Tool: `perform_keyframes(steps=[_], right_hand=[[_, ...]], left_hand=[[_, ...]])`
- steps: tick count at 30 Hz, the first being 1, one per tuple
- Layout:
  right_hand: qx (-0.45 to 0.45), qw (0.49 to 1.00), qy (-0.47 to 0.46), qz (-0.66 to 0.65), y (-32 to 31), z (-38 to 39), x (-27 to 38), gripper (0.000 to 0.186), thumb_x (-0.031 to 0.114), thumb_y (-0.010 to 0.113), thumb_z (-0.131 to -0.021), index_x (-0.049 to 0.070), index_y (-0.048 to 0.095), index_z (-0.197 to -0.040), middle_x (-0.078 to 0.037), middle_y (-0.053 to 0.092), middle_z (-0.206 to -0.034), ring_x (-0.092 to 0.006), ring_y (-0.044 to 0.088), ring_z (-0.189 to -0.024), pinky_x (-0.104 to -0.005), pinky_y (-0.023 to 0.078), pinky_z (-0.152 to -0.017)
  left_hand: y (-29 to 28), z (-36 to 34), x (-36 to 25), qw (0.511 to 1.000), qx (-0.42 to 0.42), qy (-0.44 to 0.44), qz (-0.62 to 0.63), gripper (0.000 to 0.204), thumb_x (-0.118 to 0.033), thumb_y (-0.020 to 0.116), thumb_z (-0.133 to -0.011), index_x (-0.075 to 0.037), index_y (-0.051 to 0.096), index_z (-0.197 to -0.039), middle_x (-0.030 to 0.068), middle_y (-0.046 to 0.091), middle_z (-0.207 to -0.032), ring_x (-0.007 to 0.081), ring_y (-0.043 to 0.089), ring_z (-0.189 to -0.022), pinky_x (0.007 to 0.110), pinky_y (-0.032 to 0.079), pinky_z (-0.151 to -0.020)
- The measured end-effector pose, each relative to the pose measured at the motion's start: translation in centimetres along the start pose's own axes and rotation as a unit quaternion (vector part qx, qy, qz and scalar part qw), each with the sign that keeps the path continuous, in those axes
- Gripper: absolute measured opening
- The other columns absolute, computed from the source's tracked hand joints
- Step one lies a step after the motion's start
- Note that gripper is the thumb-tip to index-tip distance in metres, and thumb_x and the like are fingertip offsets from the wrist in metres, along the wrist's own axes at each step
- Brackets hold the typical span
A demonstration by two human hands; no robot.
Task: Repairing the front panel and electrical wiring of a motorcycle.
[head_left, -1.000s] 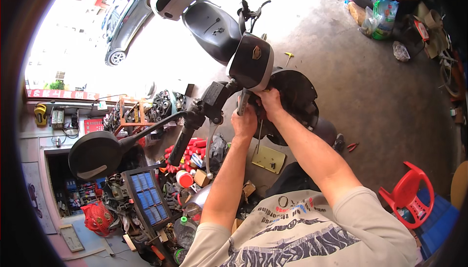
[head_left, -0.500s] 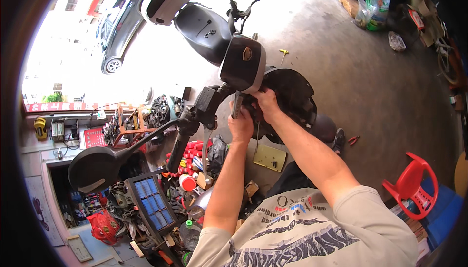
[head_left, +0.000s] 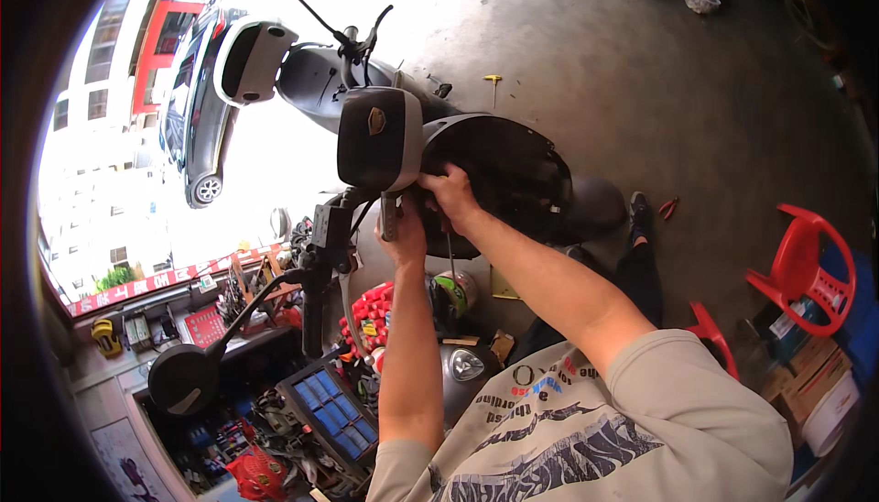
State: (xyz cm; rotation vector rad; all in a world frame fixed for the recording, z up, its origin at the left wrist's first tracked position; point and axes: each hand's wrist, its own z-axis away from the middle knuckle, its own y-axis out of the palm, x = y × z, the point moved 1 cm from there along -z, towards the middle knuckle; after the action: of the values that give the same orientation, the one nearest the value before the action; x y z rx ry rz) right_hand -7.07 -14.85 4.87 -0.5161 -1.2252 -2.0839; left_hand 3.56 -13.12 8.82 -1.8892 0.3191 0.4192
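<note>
The front of a dark scooter stands before me, its black headlight housing (head_left: pixel 378 140) edged in silver grey. Just below that housing, my left hand (head_left: pixel 406 238) is closed around a grey oblong piece (head_left: pixel 389 215), whose kind I cannot make out. My right hand (head_left: pixel 450 198) reaches in from the right, fingers bent at the housing's lower edge, beside the curved black front panel (head_left: pixel 499 172). What its fingertips pinch is hidden. A thin metal shaft (head_left: pixel 450 247) hangs down below the hands. To the left are the handlebar grip (head_left: pixel 313 323) and round mirror (head_left: pixel 183 379).
A yellow T-handled tool (head_left: pixel 493 81) and red-handled pliers (head_left: pixel 669 208) lie on the concrete floor. A red plastic chair (head_left: pixel 804 268) stands at right. Lower left holds a blue-celled panel (head_left: pixel 335 410), red bottles (head_left: pixel 371 311) and clutter. A dark car (head_left: pixel 197 117) is parked outside.
My view has swung, so the scooter sits farther left and more of the chair shows. Both hands stay beneath the headlight housing, the left still around the grey oblong piece.
</note>
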Motion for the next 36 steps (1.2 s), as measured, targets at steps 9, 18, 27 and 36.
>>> perform_keyframes(steps=[9,18,27,36], right_hand=[[-0.021,0.983,0.088,0.159,-0.5,-3.3,4.7,0.035,0.03,0.064,-0.078,-0.004,0.059,-0.072,-0.009,0.058,-0.064,-0.0193,0.058,-0.048,-0.0322,0.041,-0.04],[0.034,0.953,0.034,0.299,-1.1,-4.4,5.7,0.039,0.032,0.063,-0.074,-0.008,0.064,-0.072,-0.019,0.065,-0.066,-0.0238,0.067,-0.057,-0.0331,0.055,-0.056],[0.042,0.936,0.012,0.349,-1.5,-4.9,5.4,0.037,0.029,0.06,-0.073,-0.008,0.064,-0.068,-0.019,0.065,-0.062,-0.0241,0.068,-0.058,-0.0327,0.056,-0.063],[0.002,0.909,0.076,0.41,-0.1,-4.2,6.3,0.046,0.038,0.057,-0.078,-0.007,0.065,-0.077,-0.019,0.066,-0.064,-0.0242,0.069,-0.06,-0.0308,0.055,-0.069]], left_hand=[[0.5,-0.6,-0.3,0.995,-0.029,0.038,-0.093,0.038,-0.037,0.066,-0.083,-0.001,0.064,-0.074,0.0151,0.059,-0.06,0.0323,0.059,-0.053,0.042,0.044,-0.051],[1.1,-1.0,0.1,0.994,-0.04,0.044,-0.086,0.039,-0.042,0.068,-0.08,-0.003,0.067,-0.081,0.0162,0.066,-0.075,0.0342,0.064,-0.072,0.042,0.049,-0.064],[1.5,-1.3,0.5,0.991,-0.01,-0.029,-0.133,0.04,-0.042,0.069,-0.078,-0.003,0.068,-0.085,0.0165,0.067,-0.084,0.0337,0.064,-0.081,0.041,0.049,-0.072],[1.4,-0.6,0.4,0.996,-0.07,0.011,-0.051,0.035,-0.031,0.073,-0.077,0.0,0.067,-0.092,0.0157,0.066,-0.093,0.034,0.063,-0.087,0.039,0.049,-0.074]])
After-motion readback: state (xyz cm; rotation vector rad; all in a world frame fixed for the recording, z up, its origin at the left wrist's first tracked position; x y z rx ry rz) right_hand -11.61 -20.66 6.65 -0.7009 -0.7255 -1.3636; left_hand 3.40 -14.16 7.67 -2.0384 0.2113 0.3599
